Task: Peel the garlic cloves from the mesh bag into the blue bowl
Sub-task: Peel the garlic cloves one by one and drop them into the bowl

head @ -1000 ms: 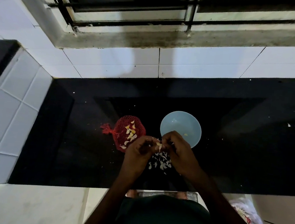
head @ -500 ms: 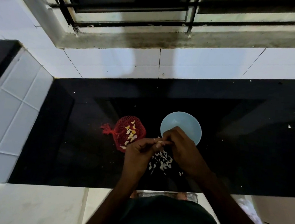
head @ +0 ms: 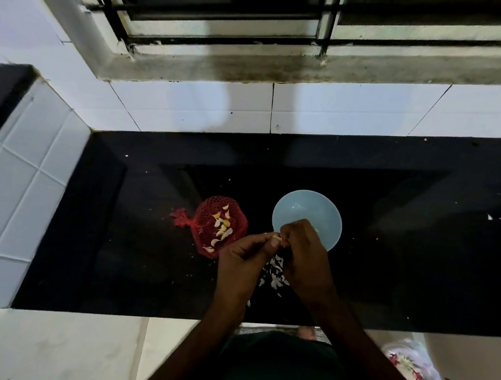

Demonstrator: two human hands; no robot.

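A red mesh bag (head: 208, 216) lies flat on a glossy black stone counter (head: 113, 245), its knotted end pointing left. Pale white and yellowish garlic cloves (head: 221, 228) are scattered in it, about ten in number. Just right of the bag, apart from it, stands a pale blue round bowl (head: 304, 209). It is nearly bare inside, with only one small yellowish piece showing beside the right knuckles.

Both hands meet in front of the bowl's near rim. The left hand (head: 242, 259) and the right hand (head: 305, 254) each have their fingers curled. Their fingertips are pinched together on one small pale garlic clove (head: 276, 237) held between them above the counter. The right hand covers part of the bowl's near edge.

Below the hands, a loose heap of papery white skins (head: 272, 274) lies on the counter. White wall tiles (head: 190, 107) run behind the counter under a barred window (head: 227, 17). A white plastic bag (head: 417, 374) sits low at the right.
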